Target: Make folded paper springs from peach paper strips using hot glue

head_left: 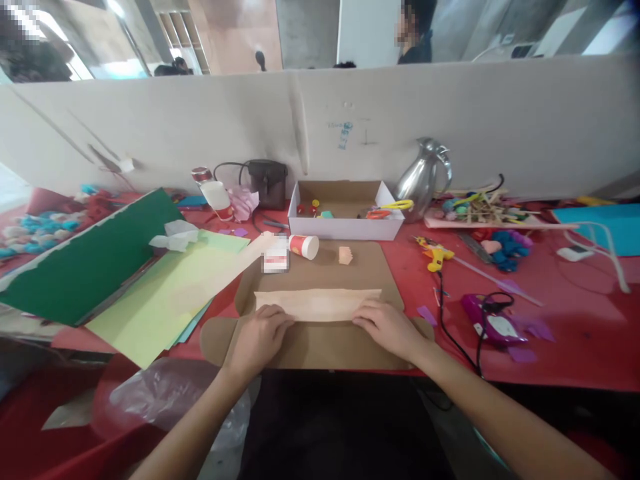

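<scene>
A long pale peach paper strip (318, 305) lies crosswise on a flattened brown cardboard sheet (320, 347). At the strip's left end, my left hand (263, 333) has its fingers together on the lower edge. My right hand (387, 327) holds the right end in the same way, fingertips along the near edge. Beyond the strip, a small peach paper piece (345, 255) rests on the cardboard. A red and white paper cup (304, 247) lies on its side there, next to a white card (275, 257).
A white box (345, 229) with scissors stands behind the cardboard, near a metal jug (420, 177). To the right are a yellow glue gun (436, 255), a purple device (493, 323) and cables. Coloured sheets (165, 293) and a green box (100, 267) lie left.
</scene>
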Available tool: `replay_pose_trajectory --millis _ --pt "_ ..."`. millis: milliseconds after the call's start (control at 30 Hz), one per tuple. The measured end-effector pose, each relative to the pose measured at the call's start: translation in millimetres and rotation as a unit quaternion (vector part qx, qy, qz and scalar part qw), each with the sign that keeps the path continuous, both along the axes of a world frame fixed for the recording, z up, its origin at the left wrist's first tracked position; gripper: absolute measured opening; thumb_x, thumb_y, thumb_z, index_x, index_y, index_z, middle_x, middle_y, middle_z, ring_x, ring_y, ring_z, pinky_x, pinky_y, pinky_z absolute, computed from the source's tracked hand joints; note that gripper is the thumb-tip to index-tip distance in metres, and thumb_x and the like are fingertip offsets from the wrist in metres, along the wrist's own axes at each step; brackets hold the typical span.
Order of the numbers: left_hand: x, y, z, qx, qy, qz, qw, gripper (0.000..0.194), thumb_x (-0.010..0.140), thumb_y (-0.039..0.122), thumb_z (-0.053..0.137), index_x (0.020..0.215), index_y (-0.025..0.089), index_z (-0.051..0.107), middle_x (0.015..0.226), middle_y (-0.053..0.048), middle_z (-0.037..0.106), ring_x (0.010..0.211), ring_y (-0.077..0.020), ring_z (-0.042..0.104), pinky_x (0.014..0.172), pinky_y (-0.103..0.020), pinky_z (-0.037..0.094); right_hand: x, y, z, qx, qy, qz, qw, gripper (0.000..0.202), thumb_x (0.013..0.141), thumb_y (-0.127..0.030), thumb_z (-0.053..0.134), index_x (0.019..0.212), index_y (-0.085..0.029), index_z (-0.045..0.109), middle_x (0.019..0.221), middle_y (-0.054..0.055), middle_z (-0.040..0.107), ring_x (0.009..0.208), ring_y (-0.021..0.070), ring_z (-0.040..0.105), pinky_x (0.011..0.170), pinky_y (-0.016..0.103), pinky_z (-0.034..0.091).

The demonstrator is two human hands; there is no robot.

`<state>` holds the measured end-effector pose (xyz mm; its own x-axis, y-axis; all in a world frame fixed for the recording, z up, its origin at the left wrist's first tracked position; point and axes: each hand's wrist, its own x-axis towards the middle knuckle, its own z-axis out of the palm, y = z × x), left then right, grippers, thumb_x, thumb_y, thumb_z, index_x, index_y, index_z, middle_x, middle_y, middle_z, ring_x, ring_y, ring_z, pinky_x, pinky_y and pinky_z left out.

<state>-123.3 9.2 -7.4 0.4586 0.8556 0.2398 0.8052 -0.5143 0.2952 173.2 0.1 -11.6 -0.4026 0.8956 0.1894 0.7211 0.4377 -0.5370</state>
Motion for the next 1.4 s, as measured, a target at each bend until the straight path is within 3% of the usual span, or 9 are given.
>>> replay_pose_trajectory --millis 167,333,600,733,833,900,967,1133,1400 --pt "-5.9 15.3 -1.2 -0.022 0.035 0.084 0.996 0.024 0.091 0.031 0.043 0.08 0.02 0.062 0.089 -0.006 0.066 0.09 -0.0224 0.06 0.08 -0.033 0.046 1.2 6.5 -3.2 -0.06 0.015 -0.07 0.996 0.015 0.09 -0.025 0.051 0.083 -0.022 0.065 0.087 0.001 0.069 0.081 0.0178 0.063 0.071 0.029 0.043" --pt "-7.8 21.8 5.8 -0.068 0.063 0.126 0.988 0.025 0.089 0.039 0.044 0.083 0.022 0.061 0.099 -0.006 0.067 0.095 -0.0237 0.06 0.072 -0.031 0.044 -0.4 16.4 -8.8 -0.109 0.033 -0.126 0.986 0.009 0.082 -0.027 0.062 0.09 -0.024 0.062 0.094 0.002 0.07 0.09 0.0195 0.064 0.074 0.028 0.044" --pt "-10.7 20.0 -1.7 -0.058 0.061 0.145 0.986 0.02 0.087 0.035 0.049 0.078 0.021 0.06 0.101 -0.007 0.065 0.095 -0.0257 0.057 0.075 -0.035 0.044 -1.9 17.7 -6.9 -0.074 -0.027 -0.133 0.988 0.006 0.082 -0.029 0.062 0.085 -0.024 0.062 0.092 0.002 0.07 0.086 0.0208 0.064 0.068 0.028 0.041" --pt "-1.1 11.1 0.0 0.022 0.081 0.172 0.982 0.016 0.086 0.032 0.052 0.089 0.021 0.063 0.108 -0.011 0.062 0.1 -0.0315 0.052 0.08 -0.046 0.042 -3.0 14.5 -6.5 -0.049 -0.041 -0.131 0.989 0.008 0.083 -0.027 0.062 0.091 -0.025 0.062 0.1 0.002 0.068 0.089 0.0205 0.063 0.068 0.028 0.042" --pt "11.7 2.4 4.4 0.084 0.106 0.092 0.987 0.024 0.086 0.018 0.049 0.103 0.026 0.064 0.117 -0.011 0.059 0.108 -0.0324 0.047 0.089 -0.051 0.037 -5.3 9.2 -6.9 0.015 -0.065 -0.127 0.99 0.004 0.085 -0.025 0.06 0.085 -0.024 0.064 0.1 0.004 0.065 0.094 0.0215 0.058 0.074 0.031 0.042" --pt "18.3 -1.3 4.9 0.063 0.119 -0.013 0.991 0.032 0.085 0.009 0.044 0.103 0.026 0.064 0.11 -0.009 0.061 0.103 -0.0277 0.051 0.09 -0.046 0.04 -8.3 4.9 -6.3 0.058 -0.095 -0.115 0.987 0.01 0.087 -0.023 0.058 0.08 -0.023 0.066 0.095 0.005 0.064 0.096 0.023 0.055 0.077 0.033 0.041" --pt "22.6 -2.3 2.9 0.034 0.11 -0.044 0.992 0.033 0.084 0.007 0.042 0.102 0.024 0.064 0.101 -0.007 0.062 0.096 -0.0242 0.054 0.084 -0.039 0.044 -12.6 1.6 -4.3 0.075 -0.117 -0.094 0.986 0.016 0.089 -0.019 0.054 0.079 -0.021 0.066 0.09 0.006 0.064 0.094 0.0228 0.054 0.077 0.034 0.041" --pt "31.7 2.0 -2.9 0.025 0.048 0.054 0.997 0.022 0.09 0.018 0.042 0.087 0.02 0.063 0.092 -0.007 0.062 0.093 -0.0225 0.057 0.076 -0.033 0.046 -23.6 3.9 5.8 0.099 -0.176 -0.073 0.977 0.022 0.089 -0.016 0.051 0.073 -0.019 0.066 0.08 0.007 0.067 0.095 0.0251 0.054 0.088 0.043 0.034" --pt "2.9 10.7 -11.3 0.012 0.025 0.149 0.988 0.017 0.091 0.03 0.044 0.091 0.018 0.056 0.091 -0.01 0.061 0.085 -0.0251 0.06 0.072 -0.036 0.049 0.7 8.2 -10.6 0.019 -0.159 -0.104 0.982 0.016 0.094 -0.031 0.048 0.084 -0.022 0.057 0.09 0.003 0.067 0.078 0.0193 0.063 0.058 0.028 0.036"
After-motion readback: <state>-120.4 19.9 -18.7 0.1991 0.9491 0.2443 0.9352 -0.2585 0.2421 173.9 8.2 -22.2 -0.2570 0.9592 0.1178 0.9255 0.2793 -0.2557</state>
